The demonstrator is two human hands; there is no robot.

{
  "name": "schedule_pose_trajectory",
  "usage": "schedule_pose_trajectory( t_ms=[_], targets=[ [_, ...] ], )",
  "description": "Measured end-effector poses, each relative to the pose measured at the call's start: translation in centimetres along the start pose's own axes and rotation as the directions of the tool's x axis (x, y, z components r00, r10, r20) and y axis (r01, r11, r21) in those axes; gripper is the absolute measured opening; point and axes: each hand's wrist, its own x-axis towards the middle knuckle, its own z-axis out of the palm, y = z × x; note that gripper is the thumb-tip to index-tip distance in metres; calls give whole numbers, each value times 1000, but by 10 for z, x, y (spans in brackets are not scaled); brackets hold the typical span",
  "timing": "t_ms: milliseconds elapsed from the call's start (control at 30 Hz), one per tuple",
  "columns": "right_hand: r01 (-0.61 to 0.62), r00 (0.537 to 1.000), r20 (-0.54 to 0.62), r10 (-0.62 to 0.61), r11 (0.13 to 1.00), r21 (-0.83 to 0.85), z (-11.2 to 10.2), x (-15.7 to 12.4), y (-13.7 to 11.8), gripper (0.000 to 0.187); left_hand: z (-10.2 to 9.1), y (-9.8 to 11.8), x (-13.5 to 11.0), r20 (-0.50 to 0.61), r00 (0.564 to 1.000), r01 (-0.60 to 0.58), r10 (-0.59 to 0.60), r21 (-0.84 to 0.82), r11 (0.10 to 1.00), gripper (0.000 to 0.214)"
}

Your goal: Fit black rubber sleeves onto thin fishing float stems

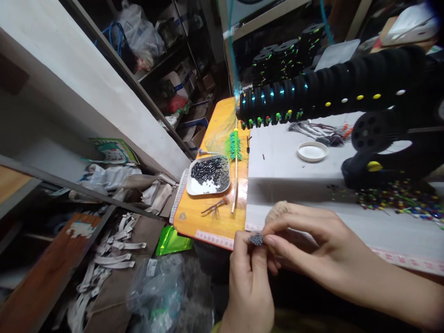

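My left hand [249,277] is raised at the near edge of the table, its thumb and fingers pinched on a small bundle of dark tube-like pieces [257,239]. My right hand [312,243] reaches in from the right, and its fingertips close on the same bundle. A finger of that hand has tan wrapping [277,211] on it. Straight ahead, on the orange board [215,217], a white tray [209,175] holds many more of the dark pieces.
A long black foam roll [333,90] with coloured pins stretches across the upper right. A white lid [312,151], loose coloured beads [402,201] and a stick with green floats [235,159] lie on the table. Cluttered shelves [156,55] and white strips [111,259] fill the left.
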Motion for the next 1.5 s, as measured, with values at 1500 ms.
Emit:
schedule_pose_trajectory(
  t_ms=[1500],
  targets=[
    [292,952,22,-304,889,-353,-2,-8,5,15,-5,20,14,-282,913,-406,296,-535,741,12]
  ],
)
